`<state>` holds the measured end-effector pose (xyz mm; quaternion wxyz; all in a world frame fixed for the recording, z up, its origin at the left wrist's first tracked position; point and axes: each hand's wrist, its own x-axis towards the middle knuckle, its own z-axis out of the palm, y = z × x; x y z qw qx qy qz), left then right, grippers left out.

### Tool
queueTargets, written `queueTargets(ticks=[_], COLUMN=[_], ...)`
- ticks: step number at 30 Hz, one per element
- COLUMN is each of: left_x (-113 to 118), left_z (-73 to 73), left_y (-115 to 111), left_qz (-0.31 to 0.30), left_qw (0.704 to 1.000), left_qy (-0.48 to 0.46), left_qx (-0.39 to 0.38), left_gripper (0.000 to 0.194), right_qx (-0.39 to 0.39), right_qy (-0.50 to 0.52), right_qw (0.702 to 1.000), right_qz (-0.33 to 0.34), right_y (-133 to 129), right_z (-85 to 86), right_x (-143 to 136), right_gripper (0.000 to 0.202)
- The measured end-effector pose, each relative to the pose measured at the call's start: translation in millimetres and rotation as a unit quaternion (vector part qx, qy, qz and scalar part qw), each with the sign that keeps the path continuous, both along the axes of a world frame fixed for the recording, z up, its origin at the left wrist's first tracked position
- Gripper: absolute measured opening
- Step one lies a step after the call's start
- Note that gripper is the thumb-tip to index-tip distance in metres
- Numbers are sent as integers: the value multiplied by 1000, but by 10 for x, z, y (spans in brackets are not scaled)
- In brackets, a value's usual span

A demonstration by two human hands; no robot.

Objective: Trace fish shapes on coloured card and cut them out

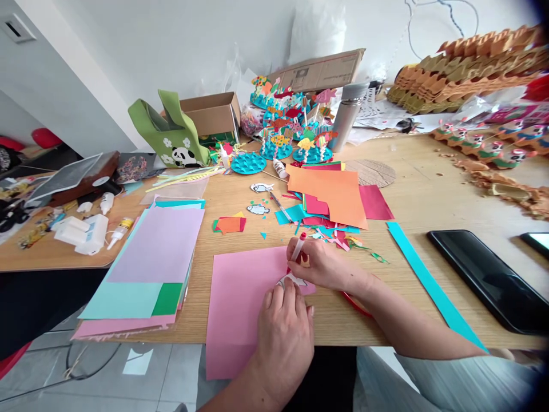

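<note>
White paper cutout (297,279) lies on a pink sheet (234,297), under the flattened fingers of the left hand (286,326), which presses without grasping; even pressure close to the edge would likely stop it creeping while the right hand (319,264) guides its pinched red-ended marker (298,249) lightly. That marker leans with its red end up, the right forearm slanting over the table (240,242) from the side and the left coming in from the near edge, while farther out coloured scraps (337,237) and fish cutouts (258,209) lie apart from the sheet.
</note>
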<state>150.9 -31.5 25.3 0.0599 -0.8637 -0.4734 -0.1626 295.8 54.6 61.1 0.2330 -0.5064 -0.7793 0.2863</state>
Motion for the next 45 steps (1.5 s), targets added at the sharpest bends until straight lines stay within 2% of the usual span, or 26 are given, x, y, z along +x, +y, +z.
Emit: queueTargets(ticks=[7,14,30,39,45], left_x=[-13,-6,4,-3,-12], left_z=[-33,-5,-17,-43,-75], left_y=[-4,8,17,24,11], left_qz=[-2,3,-4,-13,-16], left_qw=[1000,1000,1000,1000,1000], left_qy=[15,23,-7,-6,-9], left_qx=[9,11,19,20,10], left_gripper=[31,29,28,31,32], right_qx=[-26,-27,-32,-42,-38], right_qy=[22,43,24,0,37], right_qw=[999,999,999,999,998], right_qz=[-6,-8,-15,-6,-40], right_y=[25,37,24,-27,-85], right_z=[-48,-95,-46,41,-81], right_x=[27,73,82,88,91], right_gripper=[7,6,7,9,7])
